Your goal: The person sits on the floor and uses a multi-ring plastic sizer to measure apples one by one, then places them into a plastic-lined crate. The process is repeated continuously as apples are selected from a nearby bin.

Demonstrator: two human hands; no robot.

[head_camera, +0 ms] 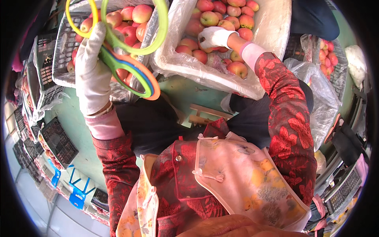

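My left hand [93, 69], in a white glove, grips a fan of plastic fruit sizing rings. The lime-green ring [163, 26] and the yellow ring [67, 14] spread upward. A smaller green ring [114, 60] and an orange ring [156, 89] hang lower, with a blue one between them. Behind the rings stands a plastic-lined crate [63, 75] of red-yellow apples [127, 34]. My right hand [214, 38], also gloved, reaches into a white foam box [278, 32] of apples [237, 69]. Its fingers curl down against the fruit; their tips are hidden, so a grip on one cannot be confirmed.
Another crate with apples [327, 56] and clear plastic liner [316, 86] stands at the right. Black crates [57, 142] and blue stools [78, 197] lie at the left. A low wooden piece [204, 114] sits between my legs. Another person's dark-clothed leg [314, 19] shows beyond the box.
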